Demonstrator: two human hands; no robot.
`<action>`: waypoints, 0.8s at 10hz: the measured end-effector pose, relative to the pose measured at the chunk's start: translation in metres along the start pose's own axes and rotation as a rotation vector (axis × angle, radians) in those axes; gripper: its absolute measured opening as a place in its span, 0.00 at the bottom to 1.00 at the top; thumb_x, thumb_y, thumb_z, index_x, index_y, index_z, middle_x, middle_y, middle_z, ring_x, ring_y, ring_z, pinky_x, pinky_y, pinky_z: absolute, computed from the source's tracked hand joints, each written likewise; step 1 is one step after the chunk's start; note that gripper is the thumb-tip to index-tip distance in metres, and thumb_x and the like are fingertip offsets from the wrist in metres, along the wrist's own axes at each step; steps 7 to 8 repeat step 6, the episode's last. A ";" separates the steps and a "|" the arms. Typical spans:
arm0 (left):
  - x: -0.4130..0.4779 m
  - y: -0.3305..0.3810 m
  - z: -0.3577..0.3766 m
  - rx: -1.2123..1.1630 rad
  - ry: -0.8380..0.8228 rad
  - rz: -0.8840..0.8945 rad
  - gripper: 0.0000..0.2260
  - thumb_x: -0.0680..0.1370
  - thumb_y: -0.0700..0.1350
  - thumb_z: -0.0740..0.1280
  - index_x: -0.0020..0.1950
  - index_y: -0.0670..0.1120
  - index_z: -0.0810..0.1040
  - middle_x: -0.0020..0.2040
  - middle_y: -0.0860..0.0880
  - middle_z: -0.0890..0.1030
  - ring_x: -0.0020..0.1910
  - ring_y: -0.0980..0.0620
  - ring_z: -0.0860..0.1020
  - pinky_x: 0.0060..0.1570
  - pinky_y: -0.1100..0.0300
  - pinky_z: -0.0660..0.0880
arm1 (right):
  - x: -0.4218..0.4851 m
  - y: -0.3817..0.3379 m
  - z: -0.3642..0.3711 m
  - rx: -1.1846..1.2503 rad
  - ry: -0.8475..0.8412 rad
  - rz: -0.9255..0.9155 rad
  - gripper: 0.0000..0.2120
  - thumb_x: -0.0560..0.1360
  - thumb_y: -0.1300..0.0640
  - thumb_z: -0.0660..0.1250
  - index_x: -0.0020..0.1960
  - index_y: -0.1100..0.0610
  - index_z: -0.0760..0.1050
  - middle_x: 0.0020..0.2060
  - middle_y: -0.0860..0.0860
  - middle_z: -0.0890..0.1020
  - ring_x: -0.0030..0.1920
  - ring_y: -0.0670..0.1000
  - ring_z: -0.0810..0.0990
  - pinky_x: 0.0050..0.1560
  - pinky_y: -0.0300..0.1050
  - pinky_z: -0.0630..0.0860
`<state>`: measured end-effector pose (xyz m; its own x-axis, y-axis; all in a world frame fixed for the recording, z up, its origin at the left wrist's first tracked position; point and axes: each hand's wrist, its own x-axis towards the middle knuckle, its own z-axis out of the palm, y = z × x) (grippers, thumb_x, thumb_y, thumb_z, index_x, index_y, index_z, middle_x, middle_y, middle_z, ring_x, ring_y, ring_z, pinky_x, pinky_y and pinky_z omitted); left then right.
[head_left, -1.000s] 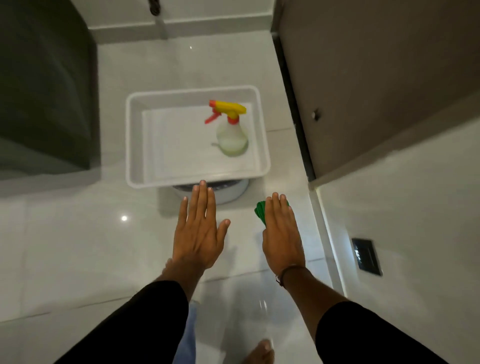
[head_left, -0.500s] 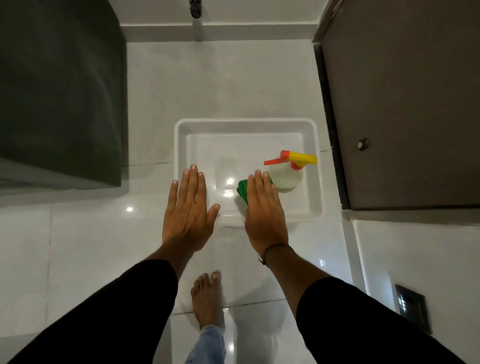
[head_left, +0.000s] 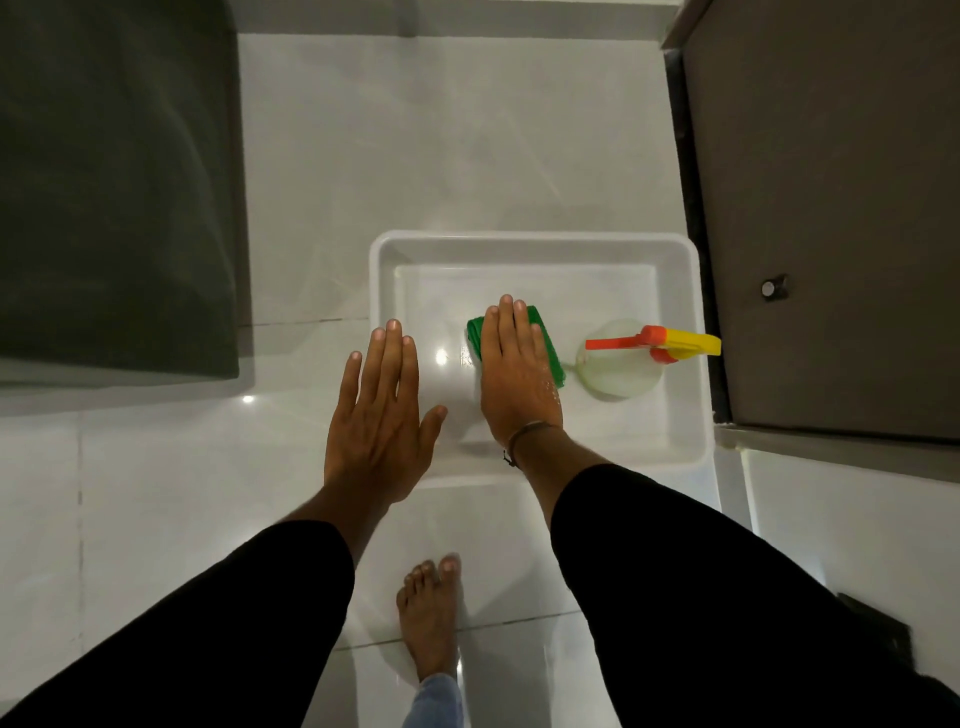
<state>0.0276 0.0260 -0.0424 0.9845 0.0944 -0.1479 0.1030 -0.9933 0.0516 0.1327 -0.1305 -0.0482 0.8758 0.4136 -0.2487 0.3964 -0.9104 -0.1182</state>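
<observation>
A white plastic tub (head_left: 535, 238) sits on the glossy white tile floor. In its right end stands a clear spray bottle (head_left: 618, 364) with a red trigger and a yellow nozzle. My right hand (head_left: 514, 379) hovers palm down over the middle of the tub with its fingers straight. It holds a green sponge (head_left: 545, 338) against the palm, and the thumb is hidden underneath. My left hand (head_left: 379, 410) is flat and spread, holding nothing, over the tub's left rim.
A dark grey block (head_left: 114, 182) fills the left side. On the right stands a brown door (head_left: 831, 208) with a small knob (head_left: 774, 287). My bare foot (head_left: 431, 618) is on the tiles just in front of the tub.
The view has moved forward over the tub. My right hand has carried the green sponge from in front of the tub to above its inside. The left hand stayed flat and spread.
</observation>
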 end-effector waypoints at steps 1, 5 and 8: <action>0.000 0.000 0.003 -0.018 -0.014 -0.014 0.37 0.87 0.63 0.52 0.88 0.37 0.56 0.89 0.35 0.55 0.89 0.36 0.54 0.88 0.39 0.52 | -0.003 -0.006 0.009 0.022 -0.028 0.040 0.35 0.82 0.66 0.57 0.83 0.63 0.42 0.84 0.61 0.46 0.83 0.62 0.43 0.80 0.57 0.42; -0.003 0.004 0.004 -0.064 0.030 -0.025 0.38 0.88 0.63 0.52 0.88 0.36 0.55 0.89 0.34 0.54 0.89 0.36 0.53 0.87 0.39 0.55 | -0.005 -0.008 0.012 0.032 -0.074 0.068 0.41 0.83 0.42 0.57 0.83 0.63 0.40 0.83 0.61 0.43 0.83 0.61 0.40 0.82 0.60 0.46; -0.010 0.010 -0.017 -0.081 0.051 -0.017 0.39 0.88 0.64 0.50 0.88 0.35 0.55 0.89 0.34 0.54 0.89 0.35 0.54 0.87 0.38 0.54 | -0.029 -0.015 -0.006 0.177 -0.037 0.076 0.40 0.83 0.44 0.56 0.84 0.60 0.40 0.84 0.58 0.43 0.83 0.58 0.40 0.83 0.59 0.45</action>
